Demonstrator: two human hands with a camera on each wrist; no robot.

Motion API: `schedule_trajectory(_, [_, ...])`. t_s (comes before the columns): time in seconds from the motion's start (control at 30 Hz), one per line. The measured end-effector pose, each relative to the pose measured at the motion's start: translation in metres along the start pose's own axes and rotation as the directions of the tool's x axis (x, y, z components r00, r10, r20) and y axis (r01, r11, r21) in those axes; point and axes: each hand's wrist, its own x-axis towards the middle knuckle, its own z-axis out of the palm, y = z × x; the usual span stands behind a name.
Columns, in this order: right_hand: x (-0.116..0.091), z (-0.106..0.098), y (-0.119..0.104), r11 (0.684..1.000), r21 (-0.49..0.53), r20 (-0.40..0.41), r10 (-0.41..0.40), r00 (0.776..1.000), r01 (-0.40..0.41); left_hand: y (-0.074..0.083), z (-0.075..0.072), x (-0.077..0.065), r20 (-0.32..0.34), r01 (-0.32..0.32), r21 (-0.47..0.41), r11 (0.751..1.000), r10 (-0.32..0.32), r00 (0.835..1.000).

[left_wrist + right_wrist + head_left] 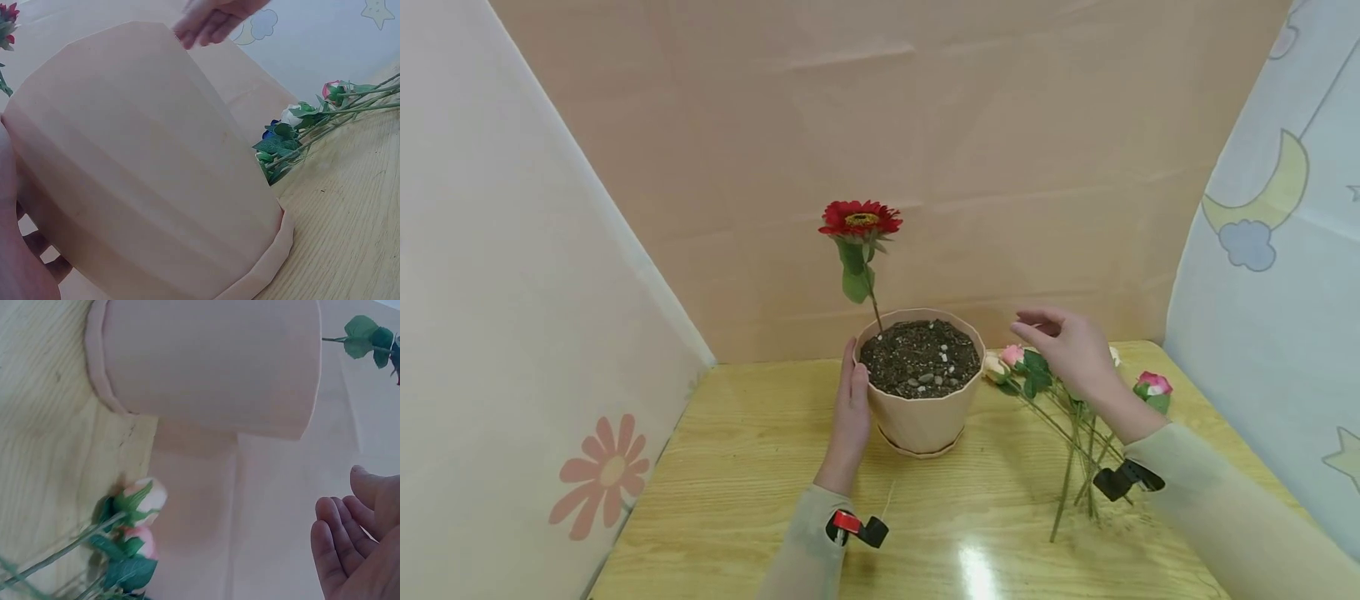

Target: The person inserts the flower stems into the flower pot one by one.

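Note:
A pale peach flower pot (917, 421) full of dark soil (917, 358) stands on its saucer (922, 454), with white bits and small pebbles on top. One red flower (861, 218) with a yellow centre and green leaves rises upright from the soil's back left edge. My left hand (850, 412) holds the pot's left side, thumb near the rim; in the left wrist view, fingers show behind the pot's lower edge. To the right of the pot, my right hand (1071, 346) hovers empty above loose flowers, fingers loosely bent and thumb apart.
Several long-stemmed flowers lie on the wooden table (760, 467) at right, among them a pink rose (1152, 384), a cream one (996, 368) and a white one (291, 116). A peach backdrop (760, 167) closes the back; printed white sheets (1262, 333) flank both sides.

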Motion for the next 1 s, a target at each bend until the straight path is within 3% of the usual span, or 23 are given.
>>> schedule_trajectory(0.3, [-0.023,-0.005,0.037,0.996,-0.085,-0.006,0.005,1.0,-0.006,0.0,0.001,-0.001,-0.008,-0.007,-0.012,1.0,0.007,1.0])
schedule_trajectory(0.67, [-0.045,0.004,0.081,0.994,-0.09,0.12,0.065,0.991,-0.054,-0.001,0.001,0.001,-0.005,-0.005,-0.033,0.999,0.005,1.0])
schedule_trajectory(1.0, [-0.059,0.014,0.104,0.988,-0.11,0.18,0.13,0.975,-0.111,0.0,0.001,0.0,-0.002,-0.014,-0.018,1.0,0.014,1.0])
